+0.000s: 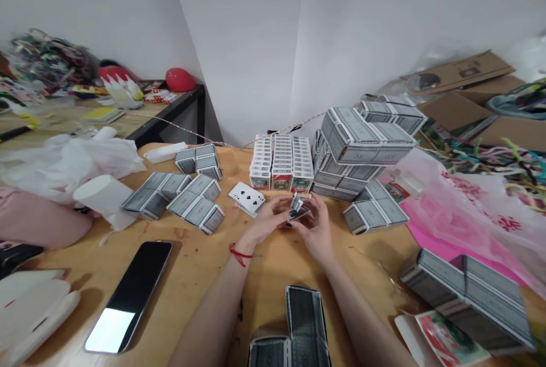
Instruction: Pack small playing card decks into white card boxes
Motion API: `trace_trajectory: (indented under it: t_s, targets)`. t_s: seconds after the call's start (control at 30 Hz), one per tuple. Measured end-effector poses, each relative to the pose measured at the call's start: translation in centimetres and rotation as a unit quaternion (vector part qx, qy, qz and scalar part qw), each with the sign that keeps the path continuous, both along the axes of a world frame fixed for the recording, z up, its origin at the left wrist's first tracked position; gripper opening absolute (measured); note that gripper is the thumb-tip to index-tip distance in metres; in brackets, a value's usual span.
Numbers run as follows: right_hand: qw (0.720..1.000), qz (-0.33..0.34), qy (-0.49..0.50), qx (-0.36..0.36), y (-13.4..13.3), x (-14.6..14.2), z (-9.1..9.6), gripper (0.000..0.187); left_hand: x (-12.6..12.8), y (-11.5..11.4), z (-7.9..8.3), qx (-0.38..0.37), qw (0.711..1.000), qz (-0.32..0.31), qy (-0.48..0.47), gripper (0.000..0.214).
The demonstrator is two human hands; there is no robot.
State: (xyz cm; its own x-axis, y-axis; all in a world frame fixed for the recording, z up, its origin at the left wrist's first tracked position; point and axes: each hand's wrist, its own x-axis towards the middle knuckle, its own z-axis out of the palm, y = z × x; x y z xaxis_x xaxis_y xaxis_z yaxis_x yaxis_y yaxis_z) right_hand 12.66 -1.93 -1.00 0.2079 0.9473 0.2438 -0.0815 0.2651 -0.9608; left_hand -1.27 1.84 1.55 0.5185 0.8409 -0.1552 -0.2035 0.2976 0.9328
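Note:
My left hand (271, 220), with dark nail polish and a red string bracelet (240, 254) at the wrist, and my right hand (314, 228) meet at the middle of the table. Their fingertips are closed on a small bent playing card (297, 202) between them, partly hidden by the fingers. Beside my left hand lie loose playing cards (246, 198), face up, with black spades showing on top. Just beyond the hands stand rows of stacked card boxes (281, 163). Between my forearms sits a grey block (305, 316) of patterned card boxes or folded cards.
Grey patterned blocks (196, 205) lie at the left, and a taller pile of them (367, 139) stands at the right. A phone (132, 296) and a white roll (100, 199) are on the left. Pink plastic (482, 202) and an open cardboard box (469, 105) occupy the right.

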Motion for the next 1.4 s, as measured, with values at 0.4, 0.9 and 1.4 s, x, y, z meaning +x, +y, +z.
trace_trajectory:
  t_s: [0.4,0.9,1.4]
  targets:
    - [0.967,0.009,0.232,-0.100,0.3,0.7,1.7,0.053,0.9,0.4,-0.9,0.063,0.998,0.000,0.018,0.061]
    - [0.961,0.075,0.252,-0.085,0.0,1.2,2.5,0.056,1.6,-0.3,-1.1,0.136,0.989,0.022,0.059,0.060]
    - [0.967,0.019,0.214,-0.138,0.6,1.0,0.8,0.035,1.4,-0.4,-1.2,0.308,0.927,0.068,0.200,0.060]
